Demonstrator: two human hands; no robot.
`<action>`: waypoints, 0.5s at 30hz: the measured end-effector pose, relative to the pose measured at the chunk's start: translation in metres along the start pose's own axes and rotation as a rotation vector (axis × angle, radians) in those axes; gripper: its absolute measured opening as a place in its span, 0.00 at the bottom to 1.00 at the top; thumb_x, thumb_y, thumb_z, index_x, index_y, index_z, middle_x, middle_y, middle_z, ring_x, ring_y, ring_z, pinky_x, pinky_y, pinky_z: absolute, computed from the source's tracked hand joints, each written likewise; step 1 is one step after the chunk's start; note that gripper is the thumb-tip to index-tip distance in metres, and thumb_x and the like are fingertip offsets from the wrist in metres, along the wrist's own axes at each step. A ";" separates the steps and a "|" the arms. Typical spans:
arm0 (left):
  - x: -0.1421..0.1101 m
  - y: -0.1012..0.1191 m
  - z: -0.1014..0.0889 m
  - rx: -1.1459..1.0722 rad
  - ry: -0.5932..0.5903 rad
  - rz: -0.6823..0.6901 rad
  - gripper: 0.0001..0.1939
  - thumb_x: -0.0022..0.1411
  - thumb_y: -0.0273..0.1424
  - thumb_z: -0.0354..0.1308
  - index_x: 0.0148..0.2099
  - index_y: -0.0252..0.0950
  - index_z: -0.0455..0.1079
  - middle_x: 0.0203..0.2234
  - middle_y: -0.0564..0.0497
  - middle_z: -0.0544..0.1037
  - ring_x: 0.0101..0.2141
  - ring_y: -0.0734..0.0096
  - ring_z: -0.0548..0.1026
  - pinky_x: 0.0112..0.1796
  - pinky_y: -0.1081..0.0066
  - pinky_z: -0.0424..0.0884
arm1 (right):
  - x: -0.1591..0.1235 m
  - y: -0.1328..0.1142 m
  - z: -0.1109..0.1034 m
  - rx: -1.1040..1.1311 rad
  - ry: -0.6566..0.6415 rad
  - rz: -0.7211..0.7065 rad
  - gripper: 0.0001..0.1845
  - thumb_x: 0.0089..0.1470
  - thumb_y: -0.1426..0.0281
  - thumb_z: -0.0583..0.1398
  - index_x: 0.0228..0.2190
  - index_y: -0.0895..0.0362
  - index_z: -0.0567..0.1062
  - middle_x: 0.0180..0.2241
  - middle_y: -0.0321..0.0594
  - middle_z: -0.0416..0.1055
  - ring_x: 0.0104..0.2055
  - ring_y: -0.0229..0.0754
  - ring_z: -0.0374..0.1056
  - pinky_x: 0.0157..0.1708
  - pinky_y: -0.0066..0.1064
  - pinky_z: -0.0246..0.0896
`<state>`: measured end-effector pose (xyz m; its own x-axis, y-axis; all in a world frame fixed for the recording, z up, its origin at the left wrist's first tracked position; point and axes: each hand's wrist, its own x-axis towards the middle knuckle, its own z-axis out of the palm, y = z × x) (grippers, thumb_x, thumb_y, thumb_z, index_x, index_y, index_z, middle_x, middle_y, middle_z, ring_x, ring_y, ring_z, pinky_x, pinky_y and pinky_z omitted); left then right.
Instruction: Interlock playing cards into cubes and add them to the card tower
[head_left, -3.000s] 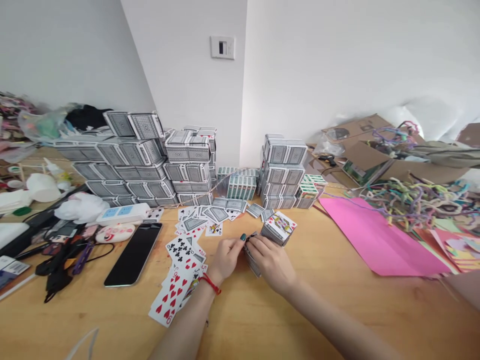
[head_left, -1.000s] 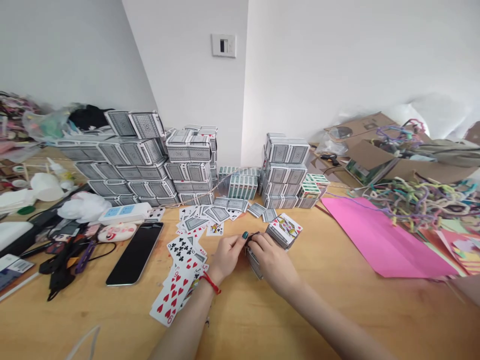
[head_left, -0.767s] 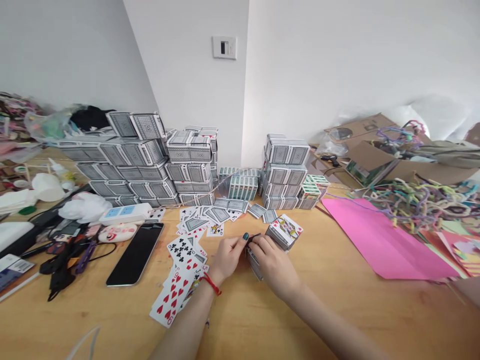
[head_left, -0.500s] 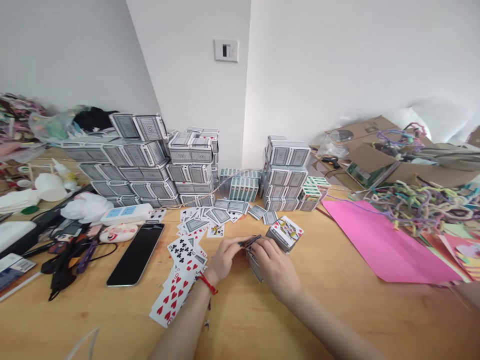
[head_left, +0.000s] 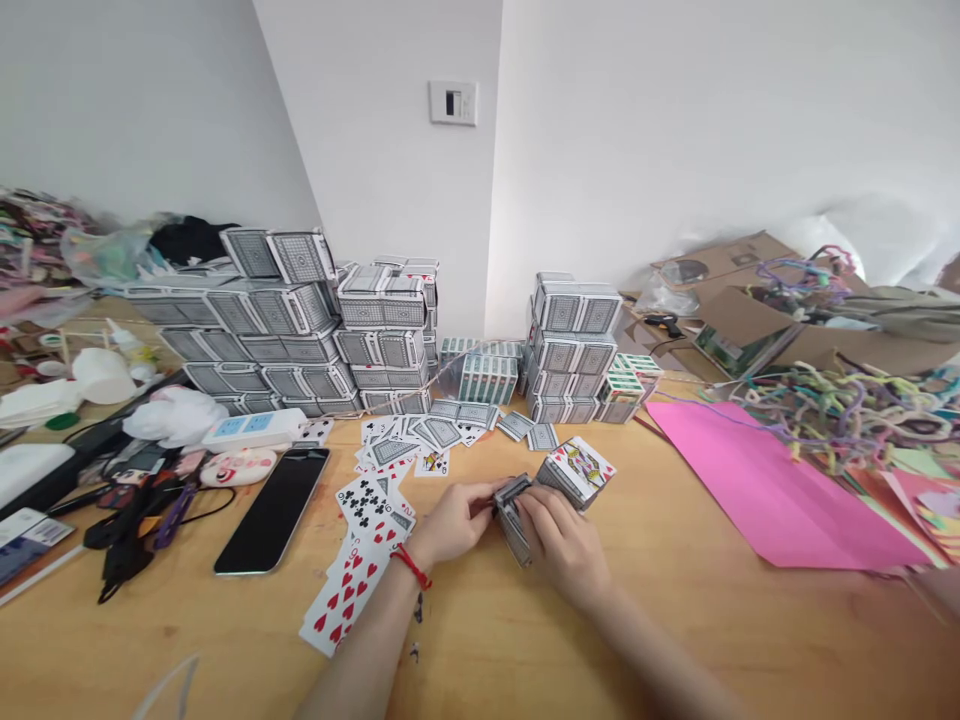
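Your right hand (head_left: 566, 540) has slid a little to the right since half a second ago, and the fingers of your left hand (head_left: 448, 522) have drawn back to the left, so the upper end of the card box (head_left: 513, 527) now shows between them. Beneath everything is the wooden table (head_left: 675, 610). Along its far side, to your left, rises the big left stack (head_left: 274, 310) of grey-patterned card blocks, with a smaller right stack (head_left: 574, 350) past the gap. Your pink sheet (head_left: 765, 490) lies flat well to the right of your hands. Loose cards (head_left: 364, 505) spread from the stacks down past your left forearm, some face up, and the dark-screened phone (head_left: 274, 510) lies left of them. Both your hands are narrow around the card box: the left has its fingertips at the upper left edge, while the right curls over the right side, hiding part of it. The box sits tilted, directly between the two hands. Just beyond your right hand's fingers stands a card-topped block (head_left: 576, 472) with a heart face card uppermost. Smallest is the red bracelet (head_left: 411, 567) around your left wrist.
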<state>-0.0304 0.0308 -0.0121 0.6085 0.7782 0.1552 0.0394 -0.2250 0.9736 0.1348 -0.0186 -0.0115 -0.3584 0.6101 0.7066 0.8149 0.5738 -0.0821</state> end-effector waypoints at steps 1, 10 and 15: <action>0.000 0.001 0.000 0.013 0.004 -0.009 0.24 0.53 0.21 0.49 0.54 0.36 0.64 0.50 0.47 0.69 0.51 0.62 0.66 0.52 0.61 0.60 | -0.002 -0.001 -0.003 -0.001 0.010 -0.012 0.10 0.54 0.78 0.52 0.39 0.59 0.68 0.35 0.46 0.71 0.42 0.43 0.66 0.40 0.35 0.64; -0.001 0.004 0.001 0.025 -0.019 -0.037 0.23 0.55 0.22 0.47 0.53 0.38 0.65 0.50 0.49 0.69 0.52 0.64 0.65 0.53 0.62 0.59 | -0.040 -0.018 -0.036 -0.158 -0.147 0.450 0.18 0.45 0.57 0.59 0.33 0.57 0.67 0.29 0.48 0.69 0.32 0.51 0.66 0.28 0.41 0.64; -0.002 0.004 0.002 0.041 -0.009 -0.038 0.22 0.56 0.24 0.48 0.53 0.37 0.64 0.50 0.48 0.69 0.51 0.63 0.65 0.52 0.61 0.60 | -0.057 0.001 -0.016 0.022 -0.130 0.701 0.50 0.40 0.53 0.61 0.57 0.61 0.45 0.36 0.51 0.68 0.32 0.52 0.67 0.28 0.44 0.66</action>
<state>-0.0296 0.0276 -0.0090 0.6130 0.7814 0.1168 0.0952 -0.2197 0.9709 0.1635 -0.0619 -0.0408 0.1940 0.8988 0.3932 0.8643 0.0330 -0.5019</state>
